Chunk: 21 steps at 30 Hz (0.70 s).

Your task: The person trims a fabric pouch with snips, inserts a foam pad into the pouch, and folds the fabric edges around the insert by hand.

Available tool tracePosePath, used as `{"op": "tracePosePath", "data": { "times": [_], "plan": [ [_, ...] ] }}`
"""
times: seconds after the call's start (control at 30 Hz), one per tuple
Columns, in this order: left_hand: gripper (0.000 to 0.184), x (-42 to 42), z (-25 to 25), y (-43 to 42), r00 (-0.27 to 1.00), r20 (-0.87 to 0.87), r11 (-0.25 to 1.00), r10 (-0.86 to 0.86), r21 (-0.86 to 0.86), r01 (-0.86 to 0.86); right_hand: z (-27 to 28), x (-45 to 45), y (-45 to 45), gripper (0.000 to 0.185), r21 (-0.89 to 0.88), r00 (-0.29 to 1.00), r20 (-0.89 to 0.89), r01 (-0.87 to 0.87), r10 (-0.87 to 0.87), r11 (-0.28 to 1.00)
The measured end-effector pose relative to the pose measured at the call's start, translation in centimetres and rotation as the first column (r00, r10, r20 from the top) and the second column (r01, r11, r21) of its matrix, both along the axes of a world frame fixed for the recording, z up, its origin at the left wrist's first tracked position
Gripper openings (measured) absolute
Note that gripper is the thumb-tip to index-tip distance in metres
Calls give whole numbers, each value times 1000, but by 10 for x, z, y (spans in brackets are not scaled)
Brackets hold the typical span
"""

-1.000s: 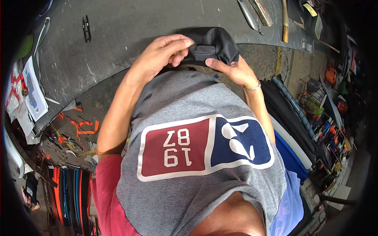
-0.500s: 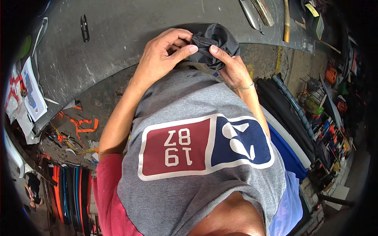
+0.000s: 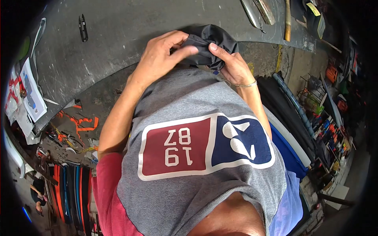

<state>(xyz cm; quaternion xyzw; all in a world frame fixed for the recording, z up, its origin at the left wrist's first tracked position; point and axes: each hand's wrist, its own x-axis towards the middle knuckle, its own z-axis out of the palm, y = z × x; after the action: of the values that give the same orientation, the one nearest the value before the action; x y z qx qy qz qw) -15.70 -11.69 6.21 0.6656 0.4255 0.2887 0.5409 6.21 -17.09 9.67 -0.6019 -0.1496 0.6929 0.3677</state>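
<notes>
A bunched piece of thin black fabric (image 3: 216,34), smooth and slightly shiny, is between my two hands at the near edge of the table. My left hand (image 3: 160,55) has its fingers curled at the fabric's left side. Its thumb lies over the front, slightly blurred, and the fingertips are partly hidden. On the right side, my right hand (image 3: 233,65) grips the cloth, thumb pressed on top and the other fingers hidden beneath. Black thread snips (image 3: 82,28) lie on the dark table (image 3: 114,27), well left of both hands.
A spiral-bound notebook (image 3: 252,15) and a wooden stick (image 3: 287,21) lie at the table's far right. Printed paper (image 3: 32,90) hangs at the left edge. Fabric rolls (image 3: 285,110) stand to my right. Orange scraps (image 3: 84,125) litter the floor; another person (image 3: 38,192) shows at lower left.
The black fabric has shifted slightly left and flattened out at its front. My left fingers and thumb have moved a little over it; my right hand still grips it.
</notes>
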Motion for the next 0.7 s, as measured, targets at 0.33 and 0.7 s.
{"op": "tracePosePath", "data": {
  "times": [0.33,0.7],
  "plan": [
    [35,-39,-12,40,999,-17,973,-48,-228,42,-1,19,7,39,109,962,46,-271,267,956],
    [38,-18,8,55,989,81,957,126,-271,-100,5,8,3,50,260,749,518,-598,413,758]
  ]
}}
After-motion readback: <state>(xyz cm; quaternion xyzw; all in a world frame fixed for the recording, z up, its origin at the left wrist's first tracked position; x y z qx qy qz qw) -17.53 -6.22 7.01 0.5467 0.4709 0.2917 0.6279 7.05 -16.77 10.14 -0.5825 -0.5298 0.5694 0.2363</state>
